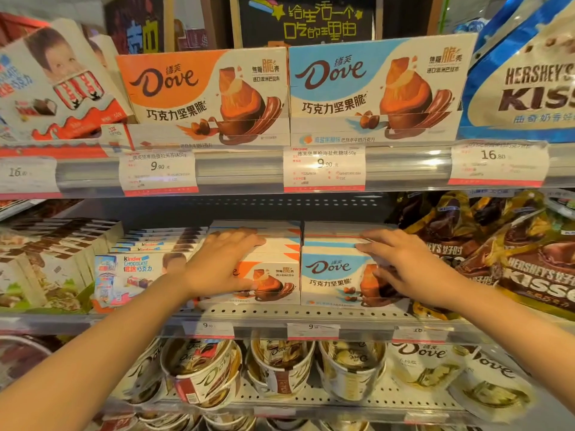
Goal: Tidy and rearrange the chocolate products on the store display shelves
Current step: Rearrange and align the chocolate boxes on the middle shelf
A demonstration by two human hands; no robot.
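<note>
On the middle shelf stand two rows of Dove boxes side by side. My left hand (222,262) lies over the front orange Dove box (273,283), fingers on its top edge and thumb on its face. My right hand (401,265) clasps the front blue Dove box (331,279) at its right side, fingers over the top edge. More boxes stand behind each front one. Both rows sit close to the shelf's front lip (280,314).
Kinder Chocolate boxes (130,275) stand left of the orange row. Hersey's Kisses bags (529,265) crowd the right. The top shelf holds large orange (202,94) and blue Dove boxes (373,88). Dove cups (280,368) fill the shelf below.
</note>
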